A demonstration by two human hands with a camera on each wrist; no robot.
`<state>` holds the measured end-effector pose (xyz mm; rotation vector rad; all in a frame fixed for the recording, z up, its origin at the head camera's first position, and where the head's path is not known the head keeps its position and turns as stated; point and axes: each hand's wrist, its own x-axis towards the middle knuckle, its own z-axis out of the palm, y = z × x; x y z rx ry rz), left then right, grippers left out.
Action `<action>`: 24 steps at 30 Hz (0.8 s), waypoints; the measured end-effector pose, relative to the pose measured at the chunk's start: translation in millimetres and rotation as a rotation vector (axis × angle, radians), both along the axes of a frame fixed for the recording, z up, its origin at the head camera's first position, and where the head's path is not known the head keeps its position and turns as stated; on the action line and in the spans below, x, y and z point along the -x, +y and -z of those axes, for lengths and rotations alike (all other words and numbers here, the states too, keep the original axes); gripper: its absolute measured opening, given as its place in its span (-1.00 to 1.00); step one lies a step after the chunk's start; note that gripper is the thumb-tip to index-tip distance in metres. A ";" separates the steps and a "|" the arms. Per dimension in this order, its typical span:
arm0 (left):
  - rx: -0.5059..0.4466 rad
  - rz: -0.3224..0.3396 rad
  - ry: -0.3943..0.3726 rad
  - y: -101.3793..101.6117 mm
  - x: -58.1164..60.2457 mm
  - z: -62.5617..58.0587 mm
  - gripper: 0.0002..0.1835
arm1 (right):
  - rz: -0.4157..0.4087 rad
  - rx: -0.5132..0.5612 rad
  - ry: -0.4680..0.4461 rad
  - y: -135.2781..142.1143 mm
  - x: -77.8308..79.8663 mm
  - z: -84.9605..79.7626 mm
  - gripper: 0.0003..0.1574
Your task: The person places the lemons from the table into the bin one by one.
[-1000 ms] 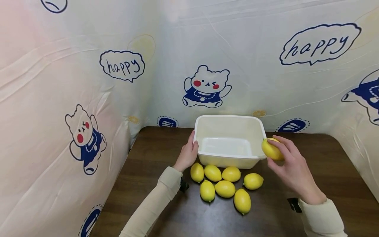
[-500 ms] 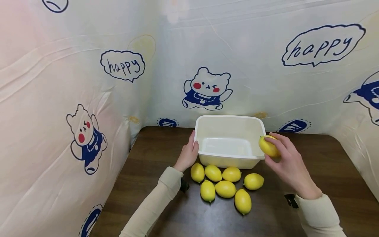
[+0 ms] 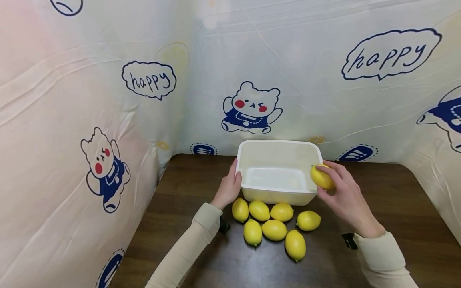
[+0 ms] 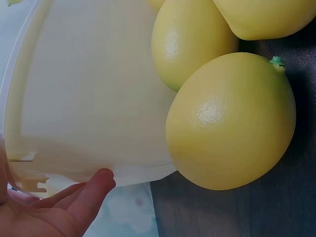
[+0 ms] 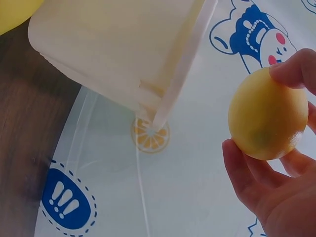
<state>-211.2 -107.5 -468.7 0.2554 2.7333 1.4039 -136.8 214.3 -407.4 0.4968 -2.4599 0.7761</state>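
Note:
A white plastic basin (image 3: 277,192) stands at the back of the brown table. My left hand (image 3: 227,186) holds its left end; in the left wrist view the fingers (image 4: 98,190) lie along the basin's wall near the rim. Between thumb and fingertips, my right hand (image 3: 347,196) pinches a yellow lemon (image 3: 321,178) at the basin's right rim. The right wrist view shows this lemon (image 5: 264,116) raised beside the basin (image 5: 113,54). Several more lemons (image 3: 274,230) lie in a loose group in front of the basin. No lemon is visible inside the basin.
A pale printed cloth (image 3: 306,100) hangs behind and on both sides of the table (image 3: 194,180). Close to the left hand, one lemon (image 4: 232,123) lies against the basin wall.
My right hand has moved left with its lemon, from outside the basin's right rim to over it. My left hand, the basin and the lemons on the table have stayed put.

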 end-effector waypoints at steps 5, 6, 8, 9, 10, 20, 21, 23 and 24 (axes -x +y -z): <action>-0.003 0.004 -0.001 -0.5 -0.9 -1.4 -0.38 | -0.004 0.004 -0.008 -3.5 0.6 1.6 -0.31; -0.004 0.005 -0.001 -0.6 -1.1 -1.6 -0.38 | -0.006 0.007 -0.009 -4.1 0.9 2.0 -0.31; -0.005 0.007 0.000 -1.1 -1.6 -1.9 -0.38 | -0.007 0.009 -0.012 -5.2 1.5 3.0 -0.31; -0.004 0.008 0.002 -1.3 -1.8 -1.9 -0.38 | -0.007 0.009 -0.014 -5.7 2.0 3.7 -0.32; -0.004 0.009 0.001 -1.4 -1.9 -1.9 -0.38 | -0.006 0.008 -0.016 -6.3 2.4 4.2 -0.33; -0.003 0.013 -0.004 -1.7 -1.9 0.3 -0.37 | -0.004 -0.014 -0.044 -10.8 6.8 8.7 -0.36; -0.003 0.013 -0.004 -1.7 -1.9 0.2 -0.37 | -0.007 -0.014 -0.047 -11.2 7.2 9.1 -0.36; -0.002 0.014 -0.003 -1.6 -1.9 -0.1 -0.37 | -0.010 -0.013 -0.055 -11.6 8.1 10.0 -0.36; -0.003 0.014 -0.002 -1.6 -1.8 -0.2 -0.37 | -0.012 -0.012 -0.060 -11.8 8.4 10.4 -0.36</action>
